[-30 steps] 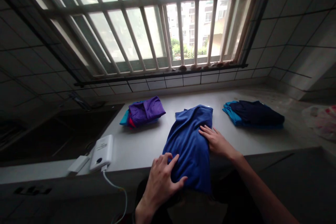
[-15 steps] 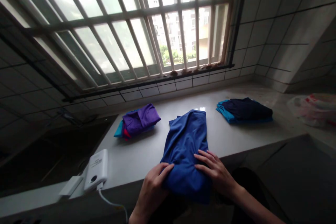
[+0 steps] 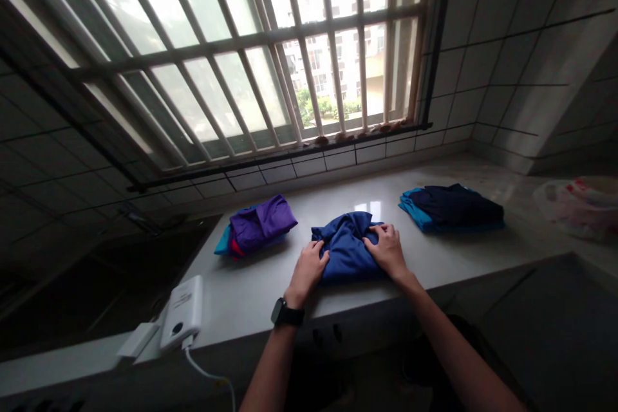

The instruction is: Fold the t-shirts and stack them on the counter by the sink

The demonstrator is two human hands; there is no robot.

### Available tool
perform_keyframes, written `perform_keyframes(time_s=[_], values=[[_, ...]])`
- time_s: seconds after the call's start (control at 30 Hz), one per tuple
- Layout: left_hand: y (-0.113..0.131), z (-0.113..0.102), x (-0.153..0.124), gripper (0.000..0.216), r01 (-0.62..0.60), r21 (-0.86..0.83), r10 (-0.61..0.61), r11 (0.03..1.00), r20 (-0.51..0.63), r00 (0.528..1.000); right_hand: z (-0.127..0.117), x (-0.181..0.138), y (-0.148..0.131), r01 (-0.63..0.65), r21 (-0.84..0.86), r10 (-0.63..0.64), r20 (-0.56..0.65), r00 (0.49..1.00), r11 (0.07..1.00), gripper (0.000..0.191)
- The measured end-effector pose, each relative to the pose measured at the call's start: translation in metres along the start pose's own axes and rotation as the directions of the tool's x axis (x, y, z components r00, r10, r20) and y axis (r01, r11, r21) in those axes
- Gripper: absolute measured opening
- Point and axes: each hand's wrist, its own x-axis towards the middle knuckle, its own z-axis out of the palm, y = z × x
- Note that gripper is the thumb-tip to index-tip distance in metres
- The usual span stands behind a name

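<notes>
A blue garment [image 3: 345, 256] lies doubled over on the countertop, in the middle of the head view, its top creased and bunched. My left hand [image 3: 310, 270], with a black watch on the wrist, grips the garment's left edge with curled fingers. At the garment's right edge, my right hand [image 3: 387, 250] pinches the cloth between thumb and fingers. A folded purple garment [image 3: 263, 222] rests to the left, with teal and red cloth under it. On the right sits a pile with a dark navy garment [image 3: 456, 205] over bright blue cloth [image 3: 416, 211].
The pale countertop [image 3: 251, 296] runs below a barred window [image 3: 261, 45]. At the left are a dark sink [image 3: 111, 277] and a white power bank [image 3: 182, 312] with a cable, beside a small white box [image 3: 138, 341]. A plastic bag [image 3: 579, 209] stands far right.
The blue garment's near part, which hung over the counter's front edge, has been folded up and away onto the rest. Both my hands moved forward with it.
</notes>
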Motion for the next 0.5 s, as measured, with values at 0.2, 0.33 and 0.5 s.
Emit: perform_keyframes(time_s=[0.2, 0.33, 0.5], values=[[-0.005, 0.01, -0.02, 0.058, 0.428, -0.225, -0.451, 0.875, -0.06, 0.891, 0.008, -0.017, 0.01, 0.009, 0.166, 0.012, -0.128, 0.992, 0.986, 0.042], [0.008, 0.018, -0.016, 0.075, 0.414, -0.524, -0.449, 0.744, 0.065, 0.891, 0.002, -0.017, 0.01, 0.106, 0.339, -0.089, -0.067, 0.994, 0.935, 0.037], [0.014, 0.016, -0.004, 0.055, 0.251, -0.681, -0.276, 0.688, 0.074, 0.958, 0.0, -0.02, 0.01, 0.108, 0.455, -0.096, -0.05, 0.994, 0.884, 0.041]])
